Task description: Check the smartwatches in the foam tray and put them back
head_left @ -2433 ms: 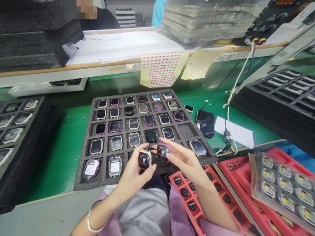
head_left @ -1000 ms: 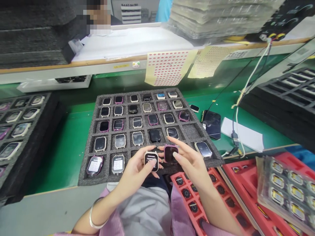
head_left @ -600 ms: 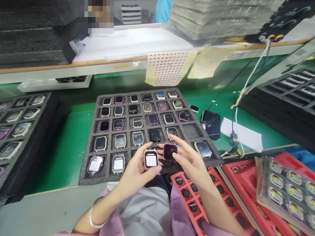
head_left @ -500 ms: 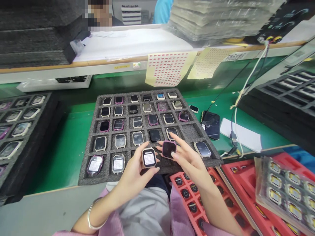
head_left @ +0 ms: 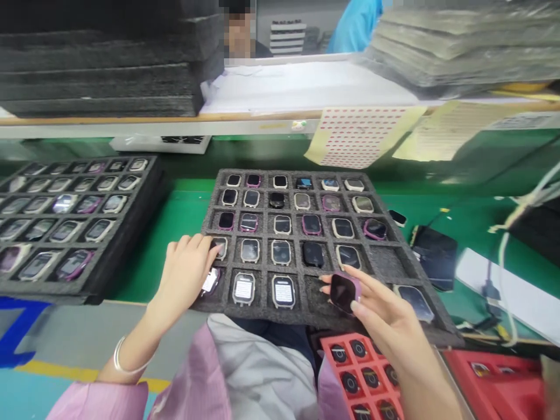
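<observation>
Workbench: green surface (head_left: 140, 251) below a shelf (head_left: 258, 127) that crosses the upper frame; a person in dark clothing (head_left: 262, 51) and a blue sleeve (head_left: 356, 26) show behind it.
Shelf load: black foam stack (head_left: 100, 70) upper left, clear plastic trays (head_left: 472, 49) upper right, dotted sticker sheet (head_left: 363, 137) hanging off the front edge.
Foam tray: grey compartment tray (head_left: 387, 263) at centre, holding smartwatches in white, purple and black frames.
Lit screens: two upright smartwatches (head_left: 283, 291) in the nearest row show white pages; a third, bright one (head_left: 210, 281) is partly hidden beside the left hand.
Left hand: palm down, fingers together and bent at the tray's left edge, fingertips by a pale-framed watch (head_left: 221, 249); whether it grips cannot be told. Hand (head_left: 186, 268), silver bangle (head_left: 118, 356) on the wrist.
Right hand: closed around a purple-framed smartwatch (head_left: 342, 290), dark screen up, above the nearest row. Hand (head_left: 391, 318).
Lower right: red tray (head_left: 359, 364) with round dark parts.
Left side: another filled foam tray (head_left: 97, 286).
</observation>
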A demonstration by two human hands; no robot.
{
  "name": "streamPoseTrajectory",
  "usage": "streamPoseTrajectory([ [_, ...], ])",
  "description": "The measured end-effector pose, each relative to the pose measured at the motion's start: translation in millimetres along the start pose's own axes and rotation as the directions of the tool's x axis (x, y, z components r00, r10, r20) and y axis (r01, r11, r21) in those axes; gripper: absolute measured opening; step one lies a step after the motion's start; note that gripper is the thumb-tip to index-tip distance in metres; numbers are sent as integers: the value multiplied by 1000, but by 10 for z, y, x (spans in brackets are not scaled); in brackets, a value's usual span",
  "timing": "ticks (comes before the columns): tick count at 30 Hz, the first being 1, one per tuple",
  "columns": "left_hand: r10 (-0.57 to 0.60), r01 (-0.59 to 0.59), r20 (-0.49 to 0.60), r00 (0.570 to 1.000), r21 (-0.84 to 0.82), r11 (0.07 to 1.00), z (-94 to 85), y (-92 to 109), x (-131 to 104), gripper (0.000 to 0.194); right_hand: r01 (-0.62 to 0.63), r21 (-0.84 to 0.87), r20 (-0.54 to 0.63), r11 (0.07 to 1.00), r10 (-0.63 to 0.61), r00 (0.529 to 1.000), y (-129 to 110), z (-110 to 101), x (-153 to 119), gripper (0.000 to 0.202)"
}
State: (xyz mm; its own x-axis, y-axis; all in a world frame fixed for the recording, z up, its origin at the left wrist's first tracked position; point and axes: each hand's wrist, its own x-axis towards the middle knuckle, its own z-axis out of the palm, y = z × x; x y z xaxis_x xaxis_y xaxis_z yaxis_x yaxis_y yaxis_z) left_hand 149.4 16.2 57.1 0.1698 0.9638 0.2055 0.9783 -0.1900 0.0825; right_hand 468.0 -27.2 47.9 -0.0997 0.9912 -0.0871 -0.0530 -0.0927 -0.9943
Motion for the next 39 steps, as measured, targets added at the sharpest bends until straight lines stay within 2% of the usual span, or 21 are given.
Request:
streamPoseTrajectory([
  [2,-1,5,57,998,-65,998,53,-135,79,27,-8,2,-13,1000,8,1000,-14,9,36,44],
  [5,-31,42,46,998,-259,965,146,-207,162,24,-22,-12,-21,1000,22,1000,-27,12,78,40],
  [7,-60,72,43,997,-408,910,157,-209,177,23,-18,-32,-25,999,17,1000,-36,1,92,38],
  [9,-88,92,36,995,-595,798,113,-178,160,19,9,-31,-25,999,-10,1000,-58,-5,101,34],
  [10,-104,100,38,994,-707,700,76,-145,142,19,27,-20,-22,999,-27,999,-78,1,108,32],
  [12,-114,136,98,989,-906,401,-8,-39,101,22,61,11,-12,998,-61,998,-128,40,134,30],
  [14,-43,218,216,975,-975,45,-76,111,66,27,79,44,9,996,-80,997,-182,115,182,31],
  [15,12,273,273,962,-958,-93,-97,192,56,33,82,58,29,995,-84,996,-202,162,213,31],
  [16,65,323,317,946,-926,-194,-107,272,50,39,83,74,54,994,-87,995,-215,211,245,32],
  [18,130,382,359,924,-872,-307,-99,414,45,45,68,107,105,992,-79,991,-219,304,303,33],
  [19,145,392,365,920,-861,-322,-84,470,43,44,52,120,122,991,-67,990,-212,341,322,33],
  [21,137,376,350,927,-881,-288,-43,550,30,42,14,137,129,990,-32,991,-185,387,336,34],
  [26,62,286,285,957,-958,-12,55,630,-57,33,-44,175,115,984,24,993,-120,364,281,34],
  [30,-7,220,220,975,-970,108,109,670,-114,35,-65,201,132,977,38,990,-108,345,262,34],
  [34,-9,209,210,978,-971,117,147,700,-143,45,-67,193,138,979,40,990,-118,362,262,36],
  [39,-4,201,202,979,-974,106,169,705,-157,45,-55,170,136,984,32,990,-111,363,259,36],
])
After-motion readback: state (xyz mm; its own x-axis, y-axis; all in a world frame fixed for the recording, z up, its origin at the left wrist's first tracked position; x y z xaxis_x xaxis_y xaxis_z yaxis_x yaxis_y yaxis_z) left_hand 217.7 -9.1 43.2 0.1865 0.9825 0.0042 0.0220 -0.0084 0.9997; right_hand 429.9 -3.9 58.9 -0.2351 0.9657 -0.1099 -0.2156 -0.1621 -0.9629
